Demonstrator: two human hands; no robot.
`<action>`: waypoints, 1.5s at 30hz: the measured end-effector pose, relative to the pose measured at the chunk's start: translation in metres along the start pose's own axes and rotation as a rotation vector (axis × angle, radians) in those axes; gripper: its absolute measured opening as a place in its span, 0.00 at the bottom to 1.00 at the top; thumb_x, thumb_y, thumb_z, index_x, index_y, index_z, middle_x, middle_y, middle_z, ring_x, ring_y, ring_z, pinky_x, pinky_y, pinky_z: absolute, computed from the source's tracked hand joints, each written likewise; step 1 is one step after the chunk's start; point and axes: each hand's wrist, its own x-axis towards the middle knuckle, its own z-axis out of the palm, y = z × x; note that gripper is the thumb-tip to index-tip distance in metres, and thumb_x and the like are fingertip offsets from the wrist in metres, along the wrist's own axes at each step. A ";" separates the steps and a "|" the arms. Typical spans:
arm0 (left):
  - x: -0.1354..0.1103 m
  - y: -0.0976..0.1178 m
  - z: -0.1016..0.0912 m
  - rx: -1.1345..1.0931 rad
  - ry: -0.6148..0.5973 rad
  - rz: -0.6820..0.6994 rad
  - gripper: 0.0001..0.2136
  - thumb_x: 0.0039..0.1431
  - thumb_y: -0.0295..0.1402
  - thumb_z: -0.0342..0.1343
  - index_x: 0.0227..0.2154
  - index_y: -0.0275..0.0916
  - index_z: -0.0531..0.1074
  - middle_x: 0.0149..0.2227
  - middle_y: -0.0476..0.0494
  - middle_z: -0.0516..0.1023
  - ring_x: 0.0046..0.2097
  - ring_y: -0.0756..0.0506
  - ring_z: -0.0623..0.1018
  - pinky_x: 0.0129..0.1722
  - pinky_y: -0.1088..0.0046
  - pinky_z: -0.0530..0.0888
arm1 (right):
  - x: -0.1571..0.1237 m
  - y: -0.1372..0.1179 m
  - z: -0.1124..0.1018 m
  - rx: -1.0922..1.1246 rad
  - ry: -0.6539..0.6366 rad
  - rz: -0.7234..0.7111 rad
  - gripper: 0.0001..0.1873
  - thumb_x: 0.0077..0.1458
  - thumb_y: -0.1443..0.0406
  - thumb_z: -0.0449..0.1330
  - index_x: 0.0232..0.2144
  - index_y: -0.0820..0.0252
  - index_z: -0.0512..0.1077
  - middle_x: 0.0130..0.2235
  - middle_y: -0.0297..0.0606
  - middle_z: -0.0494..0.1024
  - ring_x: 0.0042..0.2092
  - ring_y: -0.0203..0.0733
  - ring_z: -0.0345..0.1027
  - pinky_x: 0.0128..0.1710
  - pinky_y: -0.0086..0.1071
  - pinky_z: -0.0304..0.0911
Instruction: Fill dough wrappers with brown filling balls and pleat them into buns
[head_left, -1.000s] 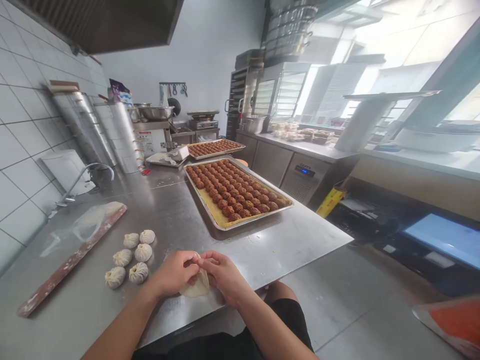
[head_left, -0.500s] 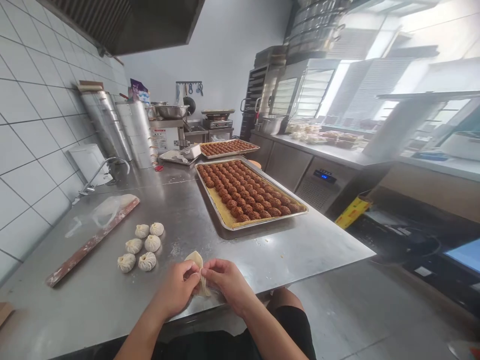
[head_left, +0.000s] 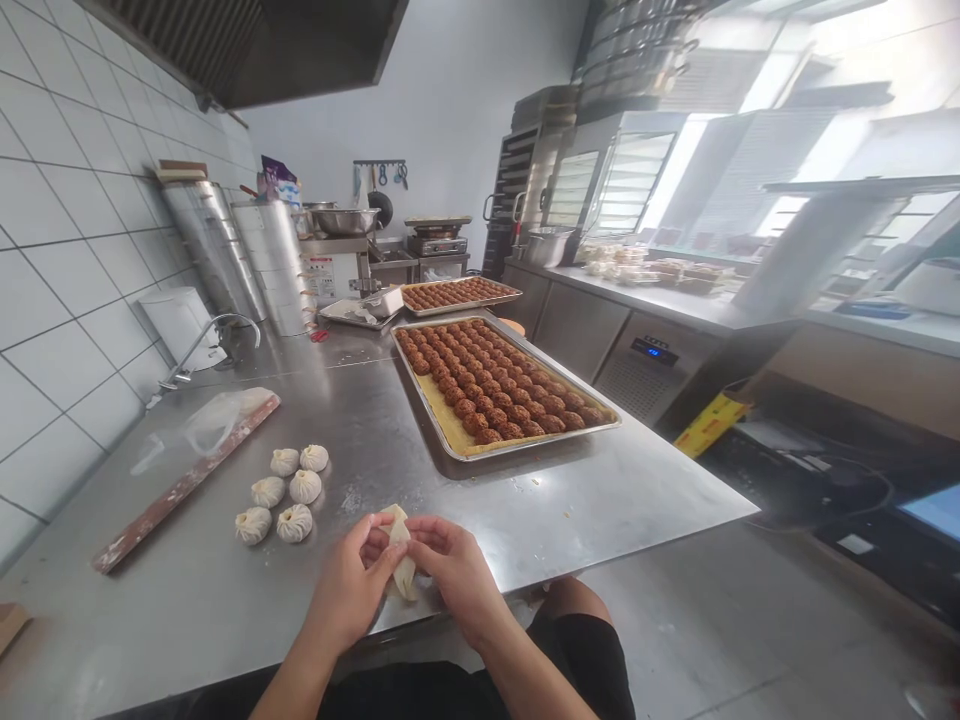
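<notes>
A thin piece of dough [head_left: 403,575] is between the two hands, near the front edge of the metal table [head_left: 187,620]. The left hand [head_left: 351,585] holds its one side, with thumb and curled fingers closed on it. The right hand [head_left: 461,580] pinches the other side, its fingertips close together. To the left are six buns [head_left: 305,487]; farther away stands a tray [head_left: 543,442] of brown balls [head_left: 495,387].

daylight from right-hand windows [head_left: 787,190], overexposed | glare on steel tabletop [head_left: 555,495] | right side blurred | edges stretched
</notes>
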 end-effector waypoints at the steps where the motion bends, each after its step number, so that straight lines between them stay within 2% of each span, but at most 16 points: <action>1: 0.000 -0.002 0.000 -0.016 0.015 0.000 0.24 0.61 0.49 0.59 0.54 0.39 0.73 0.42 0.39 0.83 0.42 0.40 0.82 0.44 0.65 0.77 | -0.001 0.000 0.001 -0.009 -0.008 -0.012 0.15 0.48 0.62 0.70 0.40 0.59 0.78 0.38 0.39 0.82 0.41 0.46 0.76 0.43 0.36 0.67; 5: -0.002 -0.011 -0.007 -0.028 0.048 -0.015 0.22 0.63 0.50 0.58 0.48 0.36 0.78 0.45 0.37 0.83 0.43 0.39 0.81 0.44 0.64 0.76 | -0.002 0.003 0.001 0.079 0.035 -0.041 0.18 0.48 0.63 0.66 0.43 0.57 0.77 0.38 0.37 0.81 0.42 0.45 0.75 0.43 0.35 0.68; 7: -0.003 -0.013 -0.008 -0.019 0.074 -0.019 0.23 0.64 0.52 0.55 0.45 0.36 0.79 0.43 0.37 0.84 0.41 0.39 0.81 0.41 0.65 0.76 | 0.000 0.005 0.001 0.152 0.079 -0.007 0.21 0.47 0.65 0.64 0.46 0.56 0.76 0.36 0.34 0.80 0.40 0.43 0.75 0.42 0.35 0.68; 9: -0.004 -0.013 -0.006 -0.015 0.091 -0.010 0.23 0.65 0.53 0.54 0.45 0.37 0.78 0.43 0.38 0.84 0.41 0.39 0.81 0.41 0.66 0.75 | 0.001 0.005 0.004 0.163 0.060 0.039 0.22 0.48 0.64 0.65 0.47 0.56 0.76 0.34 0.34 0.80 0.38 0.44 0.75 0.43 0.36 0.68; 12: -0.001 -0.011 0.000 -0.053 0.088 0.006 0.23 0.65 0.52 0.55 0.49 0.38 0.76 0.46 0.39 0.83 0.45 0.39 0.81 0.47 0.65 0.76 | 0.004 0.002 0.010 0.030 -0.009 0.044 0.21 0.50 0.56 0.69 0.44 0.60 0.79 0.35 0.37 0.82 0.39 0.46 0.75 0.44 0.37 0.67; 15: 0.000 -0.011 0.001 -0.074 0.093 -0.007 0.23 0.63 0.52 0.56 0.48 0.38 0.77 0.46 0.38 0.84 0.45 0.39 0.82 0.46 0.65 0.76 | 0.005 -0.002 0.011 -0.075 -0.011 -0.004 0.19 0.48 0.54 0.71 0.38 0.61 0.80 0.36 0.40 0.83 0.39 0.46 0.74 0.42 0.36 0.65; 18: -0.005 -0.013 -0.006 -0.042 0.122 -0.030 0.23 0.63 0.52 0.58 0.47 0.37 0.78 0.46 0.38 0.84 0.45 0.38 0.82 0.45 0.65 0.76 | 0.003 -0.003 0.007 -0.008 -0.026 -0.007 0.14 0.47 0.59 0.71 0.36 0.59 0.80 0.36 0.38 0.83 0.39 0.45 0.74 0.42 0.35 0.65; 22: -0.015 -0.012 -0.015 0.010 0.193 -0.061 0.23 0.65 0.52 0.56 0.51 0.39 0.76 0.50 0.39 0.82 0.46 0.39 0.82 0.47 0.64 0.75 | -0.001 -0.006 0.005 0.151 -0.007 0.051 0.13 0.46 0.63 0.67 0.37 0.57 0.80 0.37 0.37 0.83 0.40 0.44 0.74 0.43 0.34 0.65; 27: -0.009 -0.010 -0.012 -0.070 0.084 -0.056 0.23 0.62 0.51 0.59 0.50 0.38 0.76 0.49 0.37 0.83 0.46 0.39 0.82 0.46 0.65 0.76 | -0.005 -0.012 0.013 0.013 -0.072 0.073 0.13 0.49 0.55 0.69 0.33 0.58 0.80 0.35 0.37 0.82 0.38 0.46 0.73 0.41 0.35 0.63; 30: -0.007 -0.015 -0.016 -0.035 0.101 -0.079 0.24 0.60 0.51 0.61 0.49 0.37 0.77 0.46 0.36 0.84 0.45 0.38 0.82 0.46 0.64 0.76 | -0.005 -0.012 0.009 -0.020 -0.033 0.019 0.16 0.47 0.52 0.71 0.31 0.58 0.79 0.33 0.36 0.81 0.37 0.44 0.71 0.40 0.34 0.62; 35: -0.012 -0.020 -0.021 -0.081 0.207 -0.078 0.27 0.63 0.55 0.55 0.52 0.37 0.75 0.48 0.37 0.83 0.46 0.38 0.81 0.47 0.64 0.76 | -0.001 -0.007 -0.001 0.189 -0.021 0.034 0.17 0.51 0.50 0.67 0.33 0.54 0.72 0.32 0.33 0.78 0.35 0.42 0.69 0.35 0.31 0.62; 37: -0.012 -0.017 -0.017 -0.114 0.209 -0.060 0.28 0.61 0.56 0.57 0.51 0.37 0.75 0.47 0.37 0.83 0.46 0.37 0.81 0.46 0.64 0.77 | 0.001 -0.006 0.003 0.160 -0.043 0.069 0.18 0.49 0.51 0.68 0.36 0.55 0.74 0.32 0.34 0.79 0.34 0.42 0.70 0.34 0.32 0.62; 41: -0.013 -0.012 -0.012 -0.104 0.183 -0.052 0.29 0.56 0.56 0.62 0.48 0.35 0.76 0.44 0.36 0.84 0.46 0.36 0.82 0.44 0.65 0.78 | 0.003 -0.008 0.011 -0.016 0.019 -0.005 0.25 0.48 0.53 0.71 0.46 0.59 0.78 0.40 0.41 0.84 0.43 0.51 0.75 0.42 0.37 0.67; 43: -0.015 -0.013 -0.015 -0.101 0.227 -0.063 0.28 0.56 0.56 0.63 0.48 0.35 0.76 0.47 0.36 0.83 0.48 0.35 0.81 0.47 0.63 0.78 | 0.003 -0.009 0.008 -0.018 0.054 -0.051 0.27 0.49 0.52 0.70 0.48 0.59 0.78 0.44 0.42 0.84 0.47 0.54 0.75 0.46 0.39 0.67; 45: -0.016 -0.015 -0.018 -0.141 0.270 -0.063 0.28 0.58 0.55 0.62 0.50 0.36 0.75 0.50 0.36 0.82 0.52 0.35 0.80 0.51 0.62 0.77 | 0.004 -0.008 0.003 0.042 0.035 -0.055 0.28 0.50 0.49 0.69 0.48 0.57 0.78 0.45 0.42 0.84 0.48 0.54 0.75 0.48 0.40 0.67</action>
